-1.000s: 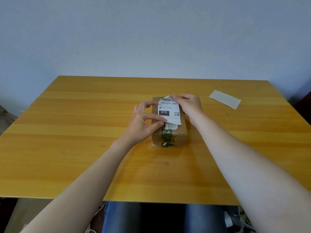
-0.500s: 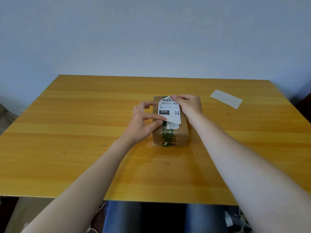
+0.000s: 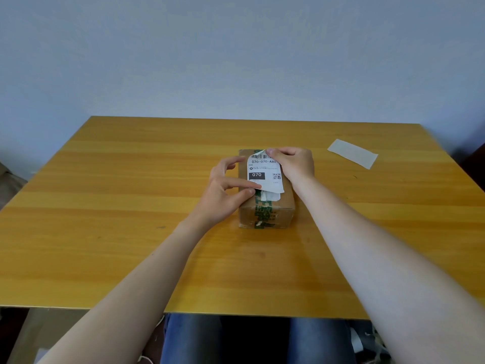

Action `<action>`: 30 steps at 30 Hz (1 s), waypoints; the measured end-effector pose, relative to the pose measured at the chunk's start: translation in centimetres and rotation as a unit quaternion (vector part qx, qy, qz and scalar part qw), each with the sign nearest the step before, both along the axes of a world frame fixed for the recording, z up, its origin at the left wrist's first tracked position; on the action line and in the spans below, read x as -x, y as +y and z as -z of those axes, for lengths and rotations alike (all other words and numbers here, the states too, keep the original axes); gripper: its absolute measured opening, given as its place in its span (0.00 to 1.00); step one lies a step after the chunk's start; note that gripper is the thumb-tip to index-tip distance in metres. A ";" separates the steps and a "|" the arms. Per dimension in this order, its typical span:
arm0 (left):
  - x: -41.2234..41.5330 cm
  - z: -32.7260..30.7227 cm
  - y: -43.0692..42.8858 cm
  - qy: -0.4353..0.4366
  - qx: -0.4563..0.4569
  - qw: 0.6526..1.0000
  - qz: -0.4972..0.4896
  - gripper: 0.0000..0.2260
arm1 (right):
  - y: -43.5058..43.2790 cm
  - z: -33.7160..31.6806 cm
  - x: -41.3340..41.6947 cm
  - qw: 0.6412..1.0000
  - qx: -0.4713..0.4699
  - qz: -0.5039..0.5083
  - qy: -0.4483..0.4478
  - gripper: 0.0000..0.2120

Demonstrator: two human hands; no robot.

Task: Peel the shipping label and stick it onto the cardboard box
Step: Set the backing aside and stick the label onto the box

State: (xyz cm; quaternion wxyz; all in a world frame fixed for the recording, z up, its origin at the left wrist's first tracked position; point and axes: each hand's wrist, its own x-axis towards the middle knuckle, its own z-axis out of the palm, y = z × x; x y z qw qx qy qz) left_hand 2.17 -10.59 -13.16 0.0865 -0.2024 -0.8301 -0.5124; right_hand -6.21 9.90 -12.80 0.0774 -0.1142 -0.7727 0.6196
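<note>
Item: shipping label (image 3: 265, 174), white, printed with barcode, "070-070-A80" and a black "070" block. Location: centre of frame, lying over the top face of the cardboard box (image 3: 266, 210), which sits on the bench (image 3: 105, 206).

Item: my right hand (image 3: 294, 161), just right of centre. Its fingers are closed on the label's far corner, which curls up off the box there.

Item: my left hand (image 3: 223, 190), left of the box. Its index finger and thumb are pinched narrow on the label's near-left corner; the other fingers are spread loosely above.

Item: an older white label remnant (image 3: 270, 197) and green printed tape (image 3: 262, 210), partly under the new label's near edge.

Item: backing paper (image 3: 351, 153), upper right of frame, well apart from the box, and, as I judge it, already peeled off.

Risks, as I judge them:
- Skew. The label looks slightly rotated against the box edges; pressing now would fix it crooked.
- Wrinkles or bubbles, if both ends go down before the middle is smoothed.
- The curled far corner folding onto itself, adhesive to adhesive.
- Weak bond over the remnant and tape, where the surface is uneven.
- The near edge overhanging the top face if set too low.

Position relative to fingers: the label spans between my two hands, held at opposite corners, with its middle unsupported over the box.
</note>
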 end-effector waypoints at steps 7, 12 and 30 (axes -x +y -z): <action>0.1 0.2 0.0 -0.010 -0.001 1.000 0.006 0.07 | -0.1 0.2 0.1 0.999 -0.037 0.002 0.010 0.06; 0.1 0.1 0.0 -0.016 -0.001 1.000 0.009 0.07 | -0.2 0.2 0.2 0.999 -0.040 0.006 0.009 0.07; 0.4 0.3 -0.3 -0.028 -0.007 0.999 0.021 0.08 | -0.6 -0.4 -0.2 0.996 -0.081 0.020 -0.012 0.12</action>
